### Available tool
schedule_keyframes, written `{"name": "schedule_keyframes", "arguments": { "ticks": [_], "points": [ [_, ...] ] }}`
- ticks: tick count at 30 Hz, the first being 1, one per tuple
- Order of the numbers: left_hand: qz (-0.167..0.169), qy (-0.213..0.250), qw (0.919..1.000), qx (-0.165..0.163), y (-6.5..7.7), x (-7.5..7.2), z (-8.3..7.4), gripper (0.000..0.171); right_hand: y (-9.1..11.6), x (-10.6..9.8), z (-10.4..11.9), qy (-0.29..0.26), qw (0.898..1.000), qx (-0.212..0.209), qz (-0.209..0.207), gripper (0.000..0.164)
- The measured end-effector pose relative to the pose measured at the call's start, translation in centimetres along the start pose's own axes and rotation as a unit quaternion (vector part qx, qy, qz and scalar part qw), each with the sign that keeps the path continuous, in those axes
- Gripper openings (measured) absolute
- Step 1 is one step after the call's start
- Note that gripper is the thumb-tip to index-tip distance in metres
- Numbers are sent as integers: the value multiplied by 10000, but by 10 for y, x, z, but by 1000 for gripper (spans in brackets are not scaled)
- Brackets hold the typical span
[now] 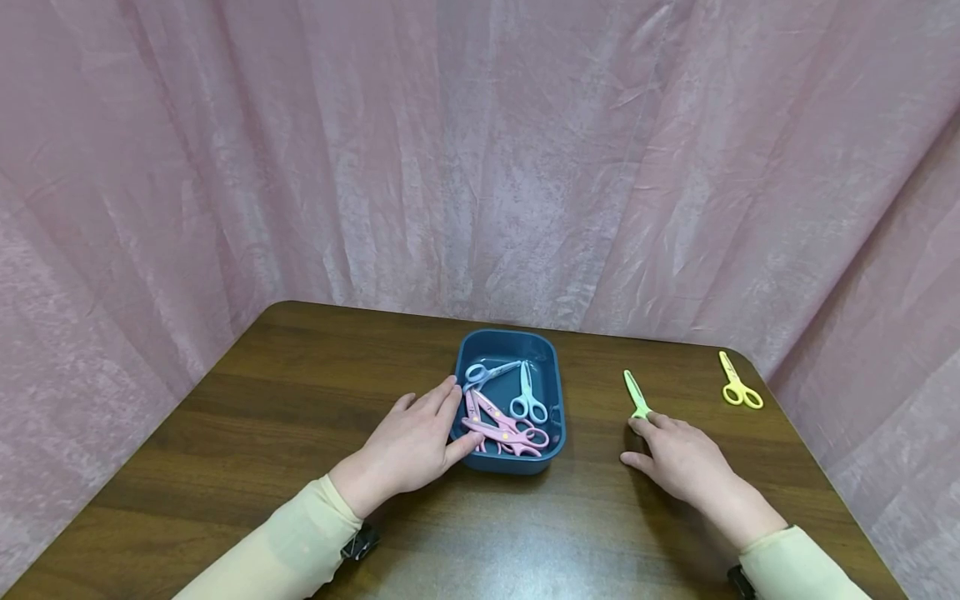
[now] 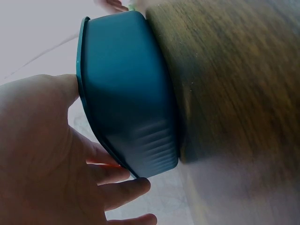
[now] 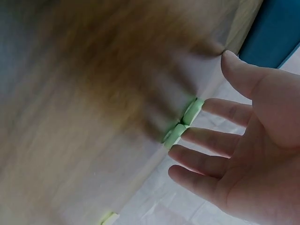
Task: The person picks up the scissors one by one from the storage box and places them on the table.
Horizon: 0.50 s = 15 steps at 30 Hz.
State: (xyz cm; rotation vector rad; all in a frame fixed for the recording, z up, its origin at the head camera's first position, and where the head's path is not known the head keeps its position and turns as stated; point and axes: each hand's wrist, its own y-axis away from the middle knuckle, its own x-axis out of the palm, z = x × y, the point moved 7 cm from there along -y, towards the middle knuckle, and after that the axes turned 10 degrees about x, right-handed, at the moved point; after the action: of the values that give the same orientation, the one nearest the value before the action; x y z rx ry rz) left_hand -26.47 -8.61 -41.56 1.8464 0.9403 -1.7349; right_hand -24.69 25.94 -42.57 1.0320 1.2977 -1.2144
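A dark blue rectangular bin (image 1: 555, 383) stands mid-table with several scissors in it: pink scissors (image 1: 498, 432) near the front, light blue scissors (image 1: 527, 396) and periwinkle scissors (image 1: 480, 374) behind. My left hand (image 1: 412, 437) rests against the bin's left rim, fingers stretched out; the left wrist view shows thumb and fingertips at the edge of the bin (image 2: 126, 84). To the right, my right hand (image 1: 682, 458) lies over the green scissors (image 1: 635, 392), covering their handles. In the right wrist view its extended fingers touch the green handles (image 3: 192, 111), the thumb apart from them.
Yellow scissors (image 1: 738, 390) lie near the table's far right corner, beyond my right hand. The brown wooden table (image 1: 300, 400) ends at the back against a pink curtain (image 1: 480, 167).
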Motion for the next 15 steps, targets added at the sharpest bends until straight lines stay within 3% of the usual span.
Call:
{"name": "schedule_keyframes", "arguments": {
  "ticks": [15],
  "points": [
    [-80,-33,10000,44,1,1,0,86,-12,0,-19,-128,9999,49,-18,54]
  ]
}}
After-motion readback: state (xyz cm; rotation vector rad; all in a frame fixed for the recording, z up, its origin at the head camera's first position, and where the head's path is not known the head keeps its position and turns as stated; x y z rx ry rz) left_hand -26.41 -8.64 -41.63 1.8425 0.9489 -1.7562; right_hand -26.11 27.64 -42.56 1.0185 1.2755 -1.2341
